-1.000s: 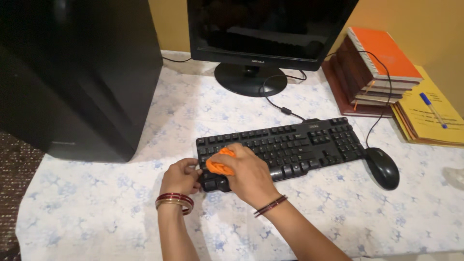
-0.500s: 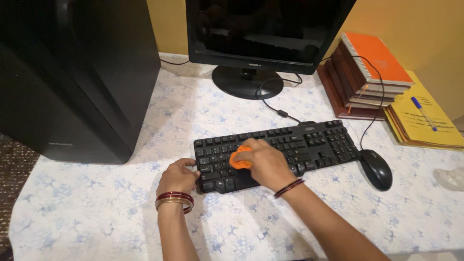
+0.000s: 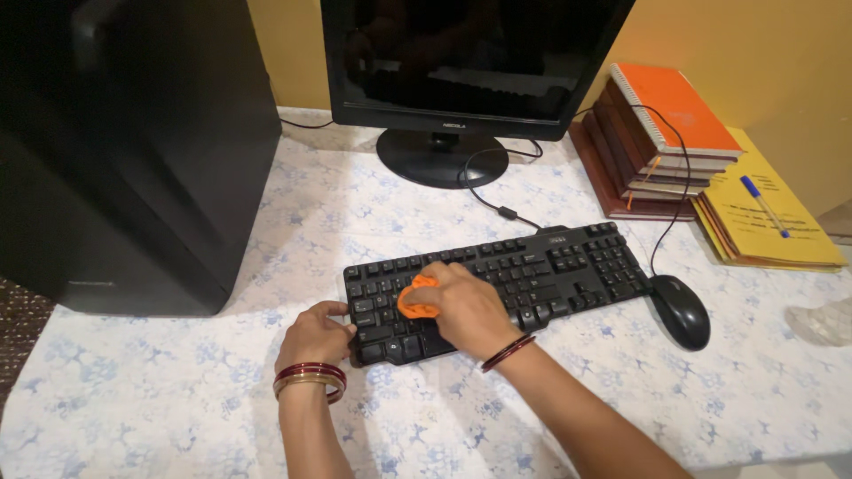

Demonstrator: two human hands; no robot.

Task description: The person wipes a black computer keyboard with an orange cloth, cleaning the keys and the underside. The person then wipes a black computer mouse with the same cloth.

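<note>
Keyboard [image 3: 532, 270]: black, lying at a slight slant on the white table [image 3: 177, 417] with the blue flower pattern, in front of the monitor [image 3: 461, 62]; it sits in the same spot as 0.5 s and 1 s ago.
Computer tower [image 3: 133, 151]: black, standing on the table's left side, well apart from the keyboard.
Monitor: black, screen dark, on its round stand behind the keyboard.
Books [image 3: 661, 142]: a stack at the right with an orange notebook on top; yellow folders [image 3: 763, 217] with a blue pen [image 3: 763, 204] lie just beside it.
Right hand [image 3: 466, 306]: 1 s ago it was over the keyboard's left end; 0.5 s ago it had slid further in; now it lies over the left-middle keys, fingers curled down and closed around the orange cloth.
Left hand [image 3: 315, 337]: unchanged over all 3 frames, at the keyboard's near left corner; fingers bent and loosely curled, tips touching the keyboard's edge, gripping nothing else. Red and gold bangles on the wrist.
Mouse [image 3: 681, 310]: black, just beside the keyboard's right end, its cable running up over the books.
Orange cloth [image 3: 417, 297]: small, pressed on the keys under the right hand, only its left part showing.
</note>
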